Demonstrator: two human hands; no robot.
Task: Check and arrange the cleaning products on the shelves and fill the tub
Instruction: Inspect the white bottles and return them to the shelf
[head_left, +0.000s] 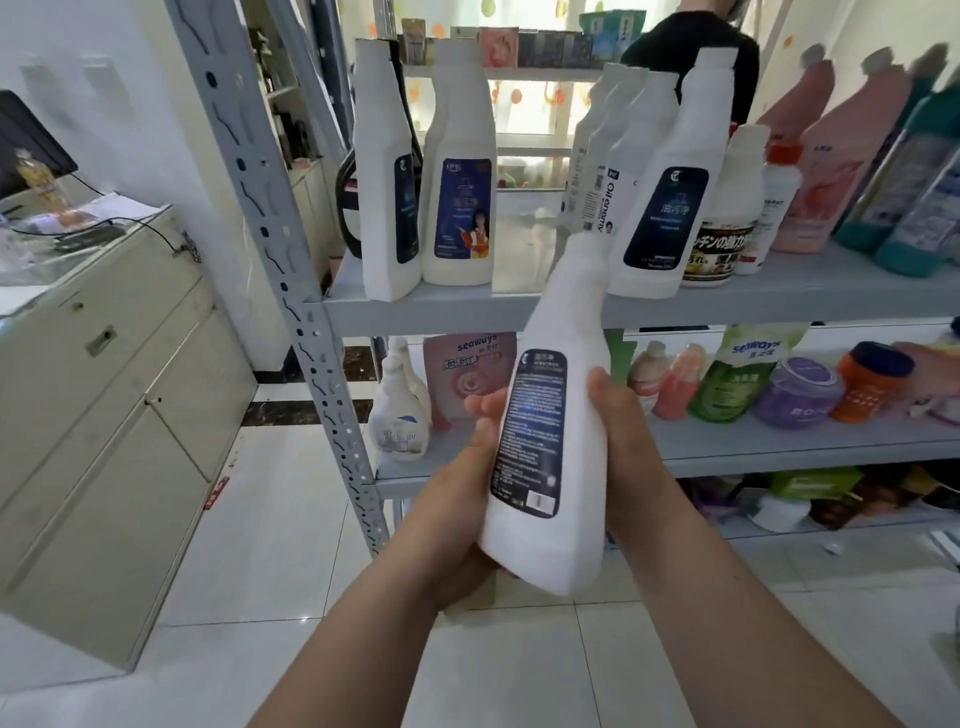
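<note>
Daylight is glowing through the dotted curtain (535, 111), white floor tiles (260, 571) are gleaming, and a beige cabinet (104, 441) is sitting against the white wall (140, 104), left.

Matt white plastic bottle (563, 322) with glossy dark label (535, 436); grey metal shelf (441, 313); glossy floor tiles (260, 545).

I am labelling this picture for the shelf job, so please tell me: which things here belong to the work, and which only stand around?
Job: white bottle, gripped by left hand and right hand; row of white bottles on the upper shelf; green pouch below.
Lying about: beige cabinet; dark monitor; person in black behind the shelves.
</note>
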